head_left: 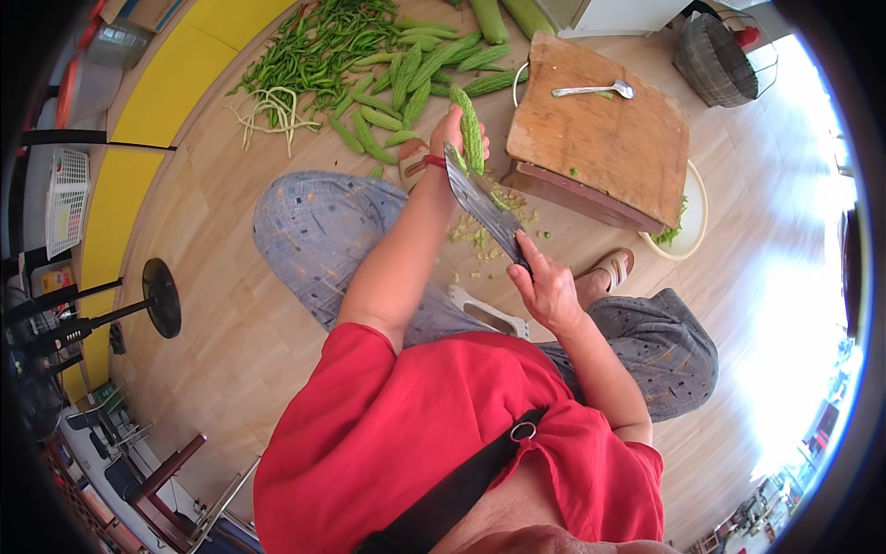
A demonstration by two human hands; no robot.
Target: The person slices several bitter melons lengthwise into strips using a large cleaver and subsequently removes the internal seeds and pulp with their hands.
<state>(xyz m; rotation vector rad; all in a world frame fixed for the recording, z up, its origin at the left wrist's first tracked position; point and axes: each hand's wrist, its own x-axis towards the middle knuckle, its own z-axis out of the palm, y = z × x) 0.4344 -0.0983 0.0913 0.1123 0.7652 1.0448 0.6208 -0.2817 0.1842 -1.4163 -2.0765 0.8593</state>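
Observation:
My left hand [450, 129] is closed around a bitter melon [470, 131] that points away from me. In my right hand [551, 288] is the handle of a wide-bladed knife [486, 205]. Its blade slants up and left, and the tip end lies against or just over the near end of the melon. Pale green scraps [475, 242] are scattered on the floor below the blade. To the right stands a wooden cutting board [598, 129] on a box-like support, with a metal spoon [595, 90] lying on it.
Several bitter melons [406, 78] lie on the floor ahead, beside a heap of green chillies [309, 55] and some pale long beans [277, 115]. A white basin [699, 217] with greens sits partly under the board. A dark basket [715, 60] stands far right, a black fan [161, 297] at left.

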